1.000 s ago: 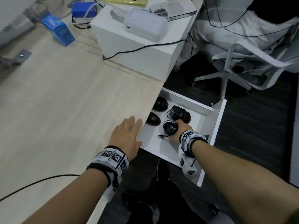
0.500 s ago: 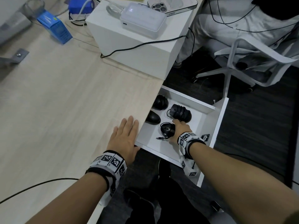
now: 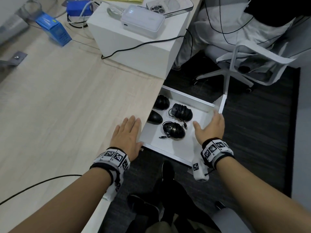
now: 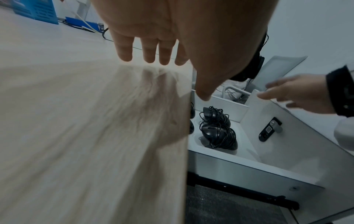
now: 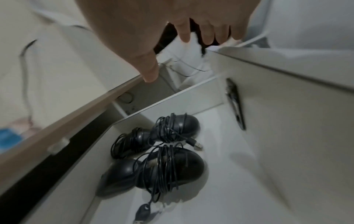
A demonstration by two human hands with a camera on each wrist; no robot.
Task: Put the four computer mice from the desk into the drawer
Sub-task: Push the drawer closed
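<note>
Several black computer mice with cords wound round them lie in the open white drawer point(image 3: 170, 152): a near mouse point(image 3: 174, 130) point(image 5: 170, 166), one behind it point(image 3: 182, 111) point(image 5: 176, 127), and two partly under the desk edge point(image 3: 154, 117) point(image 3: 161, 102). My right hand point(image 3: 210, 127) is open with straight fingers over the drawer's right side, by its front panel point(image 4: 277, 121), and holds nothing. My left hand point(image 3: 127, 132) lies flat and open on the wooden desk point(image 3: 67, 106) at its edge.
A white box point(image 3: 134, 52) stands on the desk behind the drawer, with a power bank point(image 3: 143, 22) and a phone point(image 3: 170, 6) on top and a black cable point(image 3: 143, 45) across it. A blue box point(image 3: 53, 29) sits far left. A white office chair point(image 3: 244, 64) stands beyond the drawer.
My right hand has let go of the near mouse and moved right and up to the drawer's front panel, fingers now straight. The left hand has stayed on the desk.
</note>
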